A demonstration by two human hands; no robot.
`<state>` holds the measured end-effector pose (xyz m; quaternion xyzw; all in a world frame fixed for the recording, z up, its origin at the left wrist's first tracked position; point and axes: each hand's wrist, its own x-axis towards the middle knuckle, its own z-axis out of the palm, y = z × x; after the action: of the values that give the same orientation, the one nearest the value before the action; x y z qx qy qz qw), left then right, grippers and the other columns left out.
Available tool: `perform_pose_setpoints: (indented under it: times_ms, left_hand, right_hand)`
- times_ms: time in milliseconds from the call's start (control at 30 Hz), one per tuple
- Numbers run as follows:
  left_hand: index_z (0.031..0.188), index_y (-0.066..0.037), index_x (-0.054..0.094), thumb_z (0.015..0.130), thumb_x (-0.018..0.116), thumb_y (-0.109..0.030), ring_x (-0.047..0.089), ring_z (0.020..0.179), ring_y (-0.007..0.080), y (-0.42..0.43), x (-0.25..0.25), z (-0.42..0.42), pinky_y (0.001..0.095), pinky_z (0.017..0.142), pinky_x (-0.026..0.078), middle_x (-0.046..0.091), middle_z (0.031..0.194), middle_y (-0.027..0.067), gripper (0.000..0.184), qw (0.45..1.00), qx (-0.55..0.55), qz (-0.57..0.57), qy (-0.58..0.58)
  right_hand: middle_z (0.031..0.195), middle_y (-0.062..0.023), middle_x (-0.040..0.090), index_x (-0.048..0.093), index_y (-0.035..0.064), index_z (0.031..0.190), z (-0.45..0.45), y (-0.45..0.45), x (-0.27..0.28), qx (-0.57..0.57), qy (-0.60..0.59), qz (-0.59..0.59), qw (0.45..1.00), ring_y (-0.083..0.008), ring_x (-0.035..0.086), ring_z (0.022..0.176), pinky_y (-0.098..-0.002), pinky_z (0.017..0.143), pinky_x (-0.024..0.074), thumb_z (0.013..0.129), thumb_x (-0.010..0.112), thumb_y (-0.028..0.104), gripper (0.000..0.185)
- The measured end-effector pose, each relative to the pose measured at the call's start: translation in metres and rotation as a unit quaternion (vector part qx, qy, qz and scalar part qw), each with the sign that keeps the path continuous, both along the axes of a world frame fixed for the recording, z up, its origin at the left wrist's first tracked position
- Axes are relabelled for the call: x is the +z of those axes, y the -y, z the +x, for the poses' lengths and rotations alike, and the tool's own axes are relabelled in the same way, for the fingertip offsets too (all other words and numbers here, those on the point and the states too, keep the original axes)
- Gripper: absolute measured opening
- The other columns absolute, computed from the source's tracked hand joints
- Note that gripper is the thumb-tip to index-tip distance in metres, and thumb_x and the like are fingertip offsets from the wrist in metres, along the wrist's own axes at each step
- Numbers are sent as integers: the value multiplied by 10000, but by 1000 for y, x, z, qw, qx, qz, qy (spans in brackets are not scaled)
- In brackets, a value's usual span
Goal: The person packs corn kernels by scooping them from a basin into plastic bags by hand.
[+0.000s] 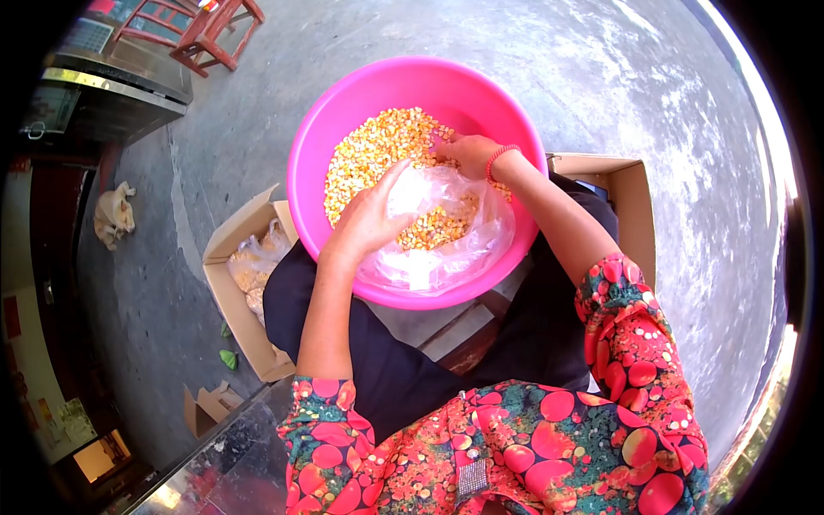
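Note:
A large pink basin (310,150) holds loose yellow corn kernels (369,148). Inside its near half lies a clear plastic bag (491,225), its mouth spread, with corn kernels (433,227) in it. My left hand (369,216) is open at the bag's left side, fingers stretched toward the loose corn and thumb apart over the bag. At the bag's far right edge, my right hand (475,157) curls down by the kernels, a red beaded bracelet (495,160) on its wrist. Its fingertips are hidden, so what they hold does not show.
The basin rests at my knees. Left of it, a cardboard box (225,273) contains filled plastic bags (253,262); another cardboard box (631,193) stands at right. A red wooden stool (210,39) and a light-coloured bundle (114,215) are on the concrete floor.

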<state>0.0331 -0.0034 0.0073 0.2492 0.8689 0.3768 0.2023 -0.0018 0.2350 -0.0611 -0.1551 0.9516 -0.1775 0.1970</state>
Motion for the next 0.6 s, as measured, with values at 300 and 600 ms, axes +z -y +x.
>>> perform_pose_setpoints:
  times_ms: [300, 600]
  left_hand:
    - [1106, -112, 629, 780, 632, -195, 615, 913, 340, 5, -14, -3, 414, 816, 477, 635, 977, 206, 336, 996, 4, -87, 4]
    - [1059, -125, 651, 798, 607, -194, 622, 856, 356, 6, -19, -5, 440, 774, 489, 640, 902, 210, 273, 994, 14, -98, -45]
  right_hand:
    - [967, -155, 651, 633, 79, 1022, -11, -5, -32, 41, 137, -27, 989, -309, 614, 930, -382, 787, 471, 792, 530, 61, 253]
    - [828, -95, 626, 597, 6, 983, -21, -12, 27, -146, 182, -305, 923, -112, 616, 730, -253, 584, 536, 823, 609, 112, 192]
